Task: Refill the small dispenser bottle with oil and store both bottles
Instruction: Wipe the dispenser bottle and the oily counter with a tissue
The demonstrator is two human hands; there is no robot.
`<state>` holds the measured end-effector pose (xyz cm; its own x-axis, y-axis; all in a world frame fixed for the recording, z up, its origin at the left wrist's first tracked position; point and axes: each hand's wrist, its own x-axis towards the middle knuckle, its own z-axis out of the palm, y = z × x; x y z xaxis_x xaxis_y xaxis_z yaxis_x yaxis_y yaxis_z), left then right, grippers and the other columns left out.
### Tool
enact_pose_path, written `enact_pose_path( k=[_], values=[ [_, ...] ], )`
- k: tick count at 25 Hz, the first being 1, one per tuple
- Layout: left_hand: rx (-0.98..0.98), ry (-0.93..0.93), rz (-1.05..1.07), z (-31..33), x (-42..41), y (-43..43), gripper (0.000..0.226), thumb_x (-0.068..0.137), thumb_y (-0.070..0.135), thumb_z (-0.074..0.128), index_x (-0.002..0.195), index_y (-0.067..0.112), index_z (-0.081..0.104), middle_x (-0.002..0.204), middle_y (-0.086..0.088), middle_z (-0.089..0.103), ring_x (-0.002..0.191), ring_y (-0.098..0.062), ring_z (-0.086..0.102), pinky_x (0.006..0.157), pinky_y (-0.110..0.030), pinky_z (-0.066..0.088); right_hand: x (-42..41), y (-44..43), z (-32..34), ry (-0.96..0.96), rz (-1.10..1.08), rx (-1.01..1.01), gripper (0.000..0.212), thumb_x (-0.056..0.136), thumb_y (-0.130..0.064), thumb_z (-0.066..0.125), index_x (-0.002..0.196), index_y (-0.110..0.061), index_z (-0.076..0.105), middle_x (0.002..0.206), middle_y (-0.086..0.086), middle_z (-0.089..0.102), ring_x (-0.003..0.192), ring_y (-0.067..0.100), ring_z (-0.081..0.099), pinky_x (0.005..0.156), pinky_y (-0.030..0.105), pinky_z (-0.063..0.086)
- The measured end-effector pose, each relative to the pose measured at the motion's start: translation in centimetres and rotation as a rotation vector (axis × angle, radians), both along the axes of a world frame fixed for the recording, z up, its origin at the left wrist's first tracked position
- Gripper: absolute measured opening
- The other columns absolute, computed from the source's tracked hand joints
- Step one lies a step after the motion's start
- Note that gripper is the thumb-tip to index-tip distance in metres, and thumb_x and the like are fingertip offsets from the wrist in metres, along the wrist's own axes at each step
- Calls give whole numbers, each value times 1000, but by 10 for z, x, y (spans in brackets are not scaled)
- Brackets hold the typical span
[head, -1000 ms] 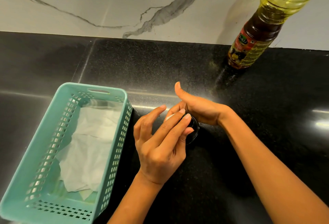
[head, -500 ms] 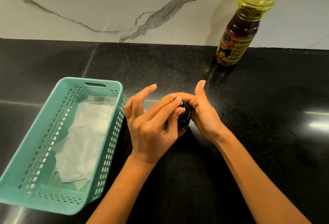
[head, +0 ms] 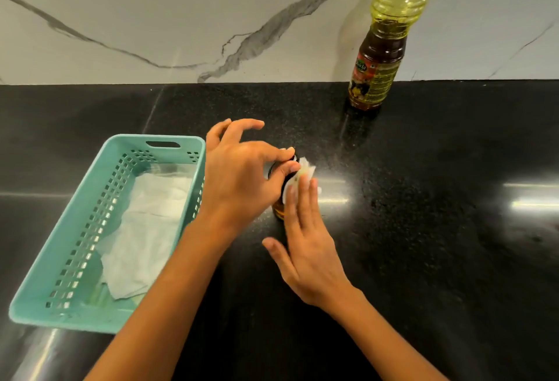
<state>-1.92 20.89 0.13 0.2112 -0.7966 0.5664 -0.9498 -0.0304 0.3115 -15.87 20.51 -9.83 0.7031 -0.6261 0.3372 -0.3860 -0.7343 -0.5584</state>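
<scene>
The small dispenser bottle point(head: 279, 209) stands on the black counter, amber oil showing at its base and a black top. My left hand point(head: 242, 175) grips that black top with thumb and fingertips. My right hand point(head: 308, 241) lies flat against the bottle's right side, its fingers pressing a white tissue point(head: 304, 173) onto it. The large oil bottle point(head: 384, 48), with yellow oil, a dark label and a red cap, stands at the back right against the wall, apart from both hands.
A teal perforated basket point(head: 60, 262) sits left of the hands, with white paper point(head: 151, 226) lying inside. The marble backsplash point(head: 181, 17) rises behind the black counter point(head: 438, 229).
My right hand has swung from behind the small bottle round to its near right side, flat with the tissue. My left hand has shifted onto the top. The view has tilted upward.
</scene>
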Motion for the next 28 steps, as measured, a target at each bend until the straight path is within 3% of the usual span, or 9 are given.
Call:
enact_pose_path(
  k=[2, 5, 10, 12, 14, 19, 22, 23, 28],
  values=[
    [190, -19, -22, 19, 5, -5, 19, 72, 40, 70, 84, 26, 75, 79, 4, 73, 111, -20, 56, 108, -46, 21, -1, 2, -13, 225, 0, -360, 74, 97, -55, 19, 147, -6, -5, 155, 5, -20, 144, 24, -11, 118, 35, -1],
    [397, 24, -5, 36, 6, -12, 22, 74, 42, 71, 92, 29, 74, 97, 7, 70, 125, -10, 42, 115, -40, 3, 3, -5, -10, 441, 25, -538, 78, 95, -55, 24, 146, 0, 5, 155, 9, -9, 144, 21, -5, 118, 36, -6],
    [501, -1, 1, 43, 7, -18, 24, 75, 45, 69, 94, 32, 72, 96, 12, 68, 128, -7, 38, 116, -42, -1, 34, 4, 27, 892, -29, -852, 66, 99, -39, 26, 141, 10, 12, 148, 29, -4, 135, 43, -14, 107, 53, -17],
    [533, -32, 1, 47, 6, -19, 24, 75, 46, 68, 94, 32, 72, 96, 13, 68, 127, -8, 39, 116, -45, -1, 47, 7, 35, 1053, 31, -924, 62, 99, -34, 28, 141, 10, 16, 150, 32, 4, 137, 50, -7, 98, 60, -19],
    [538, -39, 1, 50, 3, -20, 23, 75, 45, 68, 93, 32, 72, 99, 12, 68, 127, -9, 40, 116, -47, -2, 51, 6, 37, 1172, 134, -1000, 61, 98, -34, 34, 141, 8, 21, 149, 33, 11, 137, 52, 0, 102, 63, -15],
    [486, 26, 19, 42, 1, -16, 25, 75, 46, 68, 96, 32, 71, 100, 11, 68, 126, -9, 41, 116, -46, -1, 39, 1, 39, 1241, 314, -1046, 56, 96, -27, 41, 141, 4, 27, 148, 27, 25, 138, 47, 14, 113, 54, 2],
    [463, 40, 26, 39, -4, -17, 24, 76, 45, 68, 96, 33, 71, 100, 11, 68, 124, -9, 42, 116, -46, 0, 60, 1, 41, 1219, 252, -797, 33, 94, -17, 45, 125, -12, 54, 121, 11, 59, 122, 35, 44, 107, 44, 24],
    [463, 29, 29, 38, -5, -18, 24, 76, 45, 68, 96, 33, 71, 99, 11, 68, 124, -9, 42, 115, -46, -1, 69, 0, 40, 1183, 200, -729, 28, 93, -14, 46, 118, -14, 58, 112, 7, 61, 114, 30, 49, 101, 41, 30],
    [426, 52, 36, 33, -4, -16, 25, 78, 45, 66, 98, 32, 71, 100, 10, 68, 122, -10, 43, 116, -47, 0, 62, -5, 21, 1023, 223, -794, 42, 91, -6, 49, 131, 6, 41, 122, 18, 57, 115, 34, 52, 105, 43, 33]
  ],
)
